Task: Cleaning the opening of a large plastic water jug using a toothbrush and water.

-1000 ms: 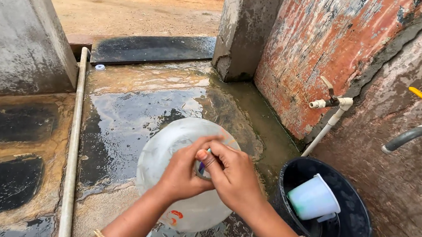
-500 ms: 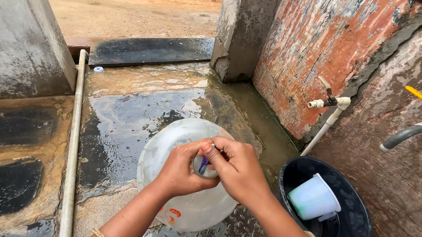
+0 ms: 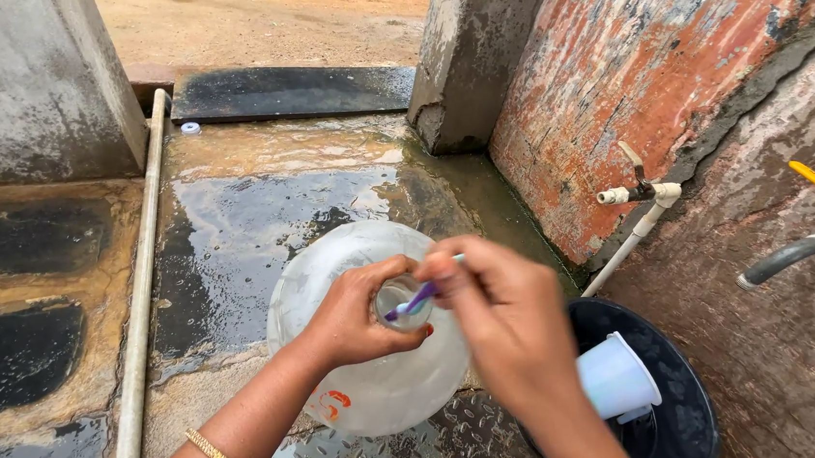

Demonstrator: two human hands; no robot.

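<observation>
Head view, I note: left hand (image 3: 361,310) wrapped shut around neck of clear water jug (image 3: 371,377), jug upright on wet metal plate (image 3: 463,447). Right hand (image 3: 507,323) pinched on toothbrush (image 3: 420,299), brush end inside jug mouth. Near right: black bucket (image 3: 679,421) holding white cup (image 3: 616,377). Farther right: white tap (image 3: 639,191) on red wall (image 3: 647,65). Left: pipe (image 3: 144,269) running far.

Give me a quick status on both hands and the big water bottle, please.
Left hand gripping neck of clear water bottle. Right hand holding purple brush at its mouth. Black bucket with white cup close right.
</observation>
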